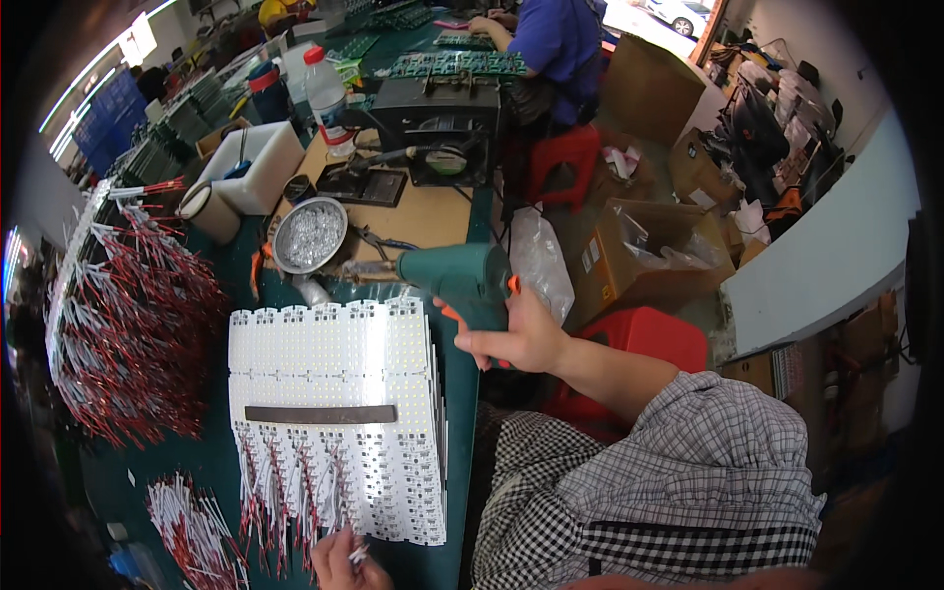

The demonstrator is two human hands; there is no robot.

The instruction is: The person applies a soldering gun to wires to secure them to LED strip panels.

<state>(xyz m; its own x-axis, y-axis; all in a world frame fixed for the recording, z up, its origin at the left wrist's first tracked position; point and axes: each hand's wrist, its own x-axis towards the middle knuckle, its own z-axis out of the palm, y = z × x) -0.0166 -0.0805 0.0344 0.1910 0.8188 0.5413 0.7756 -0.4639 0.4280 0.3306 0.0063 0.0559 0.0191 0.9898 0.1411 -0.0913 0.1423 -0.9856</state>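
Note:
My right hand (531,334) is wrapped round the handle of a green soldering gun (454,273) with an orange trigger. Its metal tip points left, above the far edge of a stack of white LED circuit boards (339,349). At the near end of the stack, my left hand (339,560) pinches small white wire ends, partly hidden by the fingers. Red and white wires (295,482) hang from the left part of the top board's near rows. A dark flat bar (320,414) lies across the board.
Wire bundles (138,315) stand left, with a loose pile (197,531) nearer. Beyond the boards are a metal bowl (311,235) of silvery bits, pliers (379,239), a white bin (258,167), a plastic bottle (327,98) and a black fan box (438,123). A co-worker (560,59) sits at the far end.

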